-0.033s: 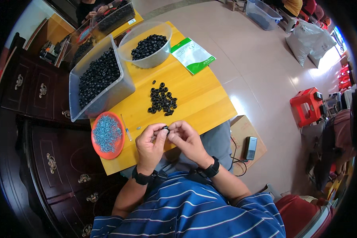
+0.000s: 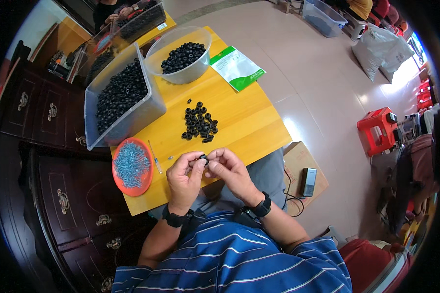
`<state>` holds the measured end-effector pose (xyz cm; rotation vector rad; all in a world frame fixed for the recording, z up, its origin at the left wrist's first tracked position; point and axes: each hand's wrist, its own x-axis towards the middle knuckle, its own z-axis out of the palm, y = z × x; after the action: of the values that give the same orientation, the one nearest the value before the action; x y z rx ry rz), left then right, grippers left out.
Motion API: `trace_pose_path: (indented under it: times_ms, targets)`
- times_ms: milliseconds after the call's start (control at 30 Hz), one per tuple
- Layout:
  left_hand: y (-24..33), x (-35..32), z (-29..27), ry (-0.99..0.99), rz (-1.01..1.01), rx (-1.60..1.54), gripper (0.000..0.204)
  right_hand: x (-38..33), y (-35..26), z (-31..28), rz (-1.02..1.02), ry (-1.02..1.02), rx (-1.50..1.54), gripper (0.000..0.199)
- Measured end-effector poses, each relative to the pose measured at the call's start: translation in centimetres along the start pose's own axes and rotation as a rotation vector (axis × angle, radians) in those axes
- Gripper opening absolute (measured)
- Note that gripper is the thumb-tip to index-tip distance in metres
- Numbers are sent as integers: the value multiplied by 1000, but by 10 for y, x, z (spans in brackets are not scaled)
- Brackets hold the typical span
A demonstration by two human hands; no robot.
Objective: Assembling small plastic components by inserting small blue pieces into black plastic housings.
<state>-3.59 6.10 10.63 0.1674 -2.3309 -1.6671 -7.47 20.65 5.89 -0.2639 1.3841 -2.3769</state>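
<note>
A small black ring-shaped part [image 2: 204, 157] is pinched between the fingertips of both my hands, just above the near part of the yellow table. My left hand [image 2: 184, 181] is closed on its left side. My right hand [image 2: 234, 177] closes on it from the right, fingers curled; they partly hide it. Beyond my hands lies a loose pile of similar black parts [image 2: 199, 122]. To the left of my hands are a tiny metal piece [image 2: 170, 157] and a thin rod-like tool [image 2: 155, 157]. Beside the tool, an orange plate [image 2: 138, 192] holds many silvery-blue screws [image 2: 132, 164].
A clear bin [image 2: 154, 105] full of black parts stands at the table's left, with a clear bowl [image 2: 195, 73] of them behind. A green-white bag [image 2: 237, 68] lies right of the bowl. Dark drawers [image 2: 58, 195] flank the left. A cardboard box [image 2: 299, 158] sits right of my legs.
</note>
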Motion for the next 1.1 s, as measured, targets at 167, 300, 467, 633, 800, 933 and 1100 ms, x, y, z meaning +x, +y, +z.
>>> trace_pose_path:
  times_ms: [167, 300, 467, 633, 800, 933, 1100]
  targets:
    - [7, 3, 4, -2, 172, 183, 15, 4, 5, -11, 317, -102, 482, 18]
    - [9, 5, 5, -5, 260, 229, 15, 4, -5, -13, 469, -139, 660, 15]
    - [11, 6, 0, -42, 254, 226, 16, 5, 5, -17, 466, -150, 785, 15]
    - [15, 7, -10, -8, 291, 297, 17, 6, 6, -16, 437, -152, 847, 20]
    - [16, 5, -11, -47, 334, 358, 20, 6, 8, -17, 426, -133, 859, 19]
    - [15, 3, -7, -53, 327, 371, 19, 3, 8, -15, 423, -121, 846, 17]
    - [15, 3, -6, -45, 335, 386, 20, 3, 8, -13, 414, -98, 802, 16]
